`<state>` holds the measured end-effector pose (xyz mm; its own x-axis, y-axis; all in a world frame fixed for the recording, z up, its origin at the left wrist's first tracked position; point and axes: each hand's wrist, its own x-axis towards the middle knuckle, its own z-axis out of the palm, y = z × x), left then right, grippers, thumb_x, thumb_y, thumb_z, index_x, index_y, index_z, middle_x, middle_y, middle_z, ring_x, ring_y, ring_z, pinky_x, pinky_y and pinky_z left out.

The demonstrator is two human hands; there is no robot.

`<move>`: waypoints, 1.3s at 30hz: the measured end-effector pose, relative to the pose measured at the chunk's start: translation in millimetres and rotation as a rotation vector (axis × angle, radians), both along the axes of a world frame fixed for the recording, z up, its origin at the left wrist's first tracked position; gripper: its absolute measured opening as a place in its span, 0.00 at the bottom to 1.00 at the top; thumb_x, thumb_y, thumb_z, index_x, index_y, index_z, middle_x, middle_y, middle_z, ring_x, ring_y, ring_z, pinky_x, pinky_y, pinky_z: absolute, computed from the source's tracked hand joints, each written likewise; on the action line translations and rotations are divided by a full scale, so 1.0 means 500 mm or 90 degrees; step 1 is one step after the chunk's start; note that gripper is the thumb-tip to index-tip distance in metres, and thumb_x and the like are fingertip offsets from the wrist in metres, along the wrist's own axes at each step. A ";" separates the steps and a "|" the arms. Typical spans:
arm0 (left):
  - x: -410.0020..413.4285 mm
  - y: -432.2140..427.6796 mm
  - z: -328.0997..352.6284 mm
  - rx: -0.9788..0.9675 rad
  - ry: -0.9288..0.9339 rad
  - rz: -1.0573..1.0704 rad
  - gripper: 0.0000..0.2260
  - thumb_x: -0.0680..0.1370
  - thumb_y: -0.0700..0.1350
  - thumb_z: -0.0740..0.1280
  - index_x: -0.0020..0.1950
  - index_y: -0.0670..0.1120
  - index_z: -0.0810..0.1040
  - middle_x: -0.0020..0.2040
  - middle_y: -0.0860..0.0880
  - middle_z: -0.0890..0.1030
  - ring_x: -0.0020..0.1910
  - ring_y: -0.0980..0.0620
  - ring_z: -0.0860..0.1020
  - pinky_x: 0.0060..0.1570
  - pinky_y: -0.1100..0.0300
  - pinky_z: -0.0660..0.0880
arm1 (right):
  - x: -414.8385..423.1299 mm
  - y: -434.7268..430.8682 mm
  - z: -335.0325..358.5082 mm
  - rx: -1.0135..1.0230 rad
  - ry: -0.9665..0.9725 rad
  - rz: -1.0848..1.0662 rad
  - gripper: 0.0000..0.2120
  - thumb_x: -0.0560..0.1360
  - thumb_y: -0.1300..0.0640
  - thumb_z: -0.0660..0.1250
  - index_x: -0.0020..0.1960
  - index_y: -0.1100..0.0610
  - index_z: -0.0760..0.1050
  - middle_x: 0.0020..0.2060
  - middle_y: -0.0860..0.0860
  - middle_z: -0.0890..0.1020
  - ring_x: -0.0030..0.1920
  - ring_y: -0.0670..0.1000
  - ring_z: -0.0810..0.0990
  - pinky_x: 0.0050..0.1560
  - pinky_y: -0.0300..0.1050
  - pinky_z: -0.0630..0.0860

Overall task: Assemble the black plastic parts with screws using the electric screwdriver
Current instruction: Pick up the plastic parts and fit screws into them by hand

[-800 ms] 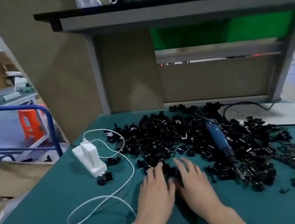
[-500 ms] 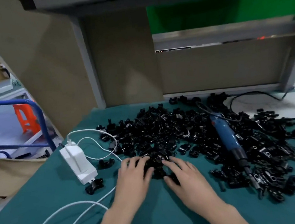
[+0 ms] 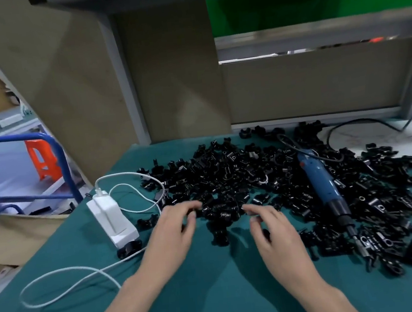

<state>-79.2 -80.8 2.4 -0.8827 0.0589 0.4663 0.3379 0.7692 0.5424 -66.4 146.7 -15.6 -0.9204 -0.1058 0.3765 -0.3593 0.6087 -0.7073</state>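
The left hand's fingers are spread and loosely bent, with their tips at the near edge of the pile of black plastic parts, and they grip nothing. The right hand's fingers are curled closer together over the same edge. A dark spot shows beneath its thumb, but motion blur hides whether it pinches a part. Between the two hands a single black part lies apart from the heap on the green table mat. The pile spreads from in front of the hands to the back of the bench and off to the right. The blue electric screwdriver lies untouched on top of it, right of the right hand, with its bit pointing toward the near edge and its black cord looping away behind. Left of the left hand sits a white power strip with a charger plugged in, and a white cable curls across the mat. Another black part touches the strip's near end. Beyond the bench's left edge stand a blue metal frame and an orange stool.
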 end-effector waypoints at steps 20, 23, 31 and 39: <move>-0.100 0.111 0.013 -0.205 -0.163 0.231 0.18 0.85 0.51 0.55 0.75 0.48 0.67 0.69 0.47 0.72 0.69 0.46 0.68 0.67 0.50 0.63 | 0.048 0.065 0.000 -0.770 -0.258 0.002 0.23 0.73 0.44 0.65 0.58 0.59 0.83 0.40 0.52 0.85 0.36 0.52 0.86 0.33 0.42 0.81; -0.117 0.095 0.016 -0.287 -0.143 0.231 0.14 0.85 0.49 0.57 0.70 0.50 0.71 0.65 0.49 0.77 0.65 0.46 0.72 0.63 0.50 0.64 | 0.058 0.075 0.003 -0.788 -0.276 0.010 0.24 0.73 0.43 0.64 0.57 0.61 0.83 0.41 0.56 0.86 0.34 0.52 0.84 0.37 0.47 0.78; 0.036 0.155 0.045 0.004 0.058 -0.036 0.12 0.84 0.48 0.60 0.66 0.53 0.76 0.59 0.57 0.76 0.57 0.57 0.74 0.59 0.60 0.70 | 0.059 0.085 0.024 -0.868 -0.359 0.037 0.27 0.74 0.38 0.61 0.59 0.58 0.81 0.54 0.55 0.87 0.56 0.55 0.85 0.52 0.52 0.79; 0.105 0.261 -0.006 0.143 -0.088 -0.205 0.17 0.82 0.53 0.63 0.71 0.60 0.69 0.60 0.69 0.71 0.60 0.70 0.72 0.58 0.70 0.70 | 0.074 0.068 0.036 -0.848 -0.356 0.038 0.26 0.75 0.40 0.63 0.55 0.60 0.86 0.55 0.63 0.86 0.53 0.58 0.87 0.43 0.47 0.85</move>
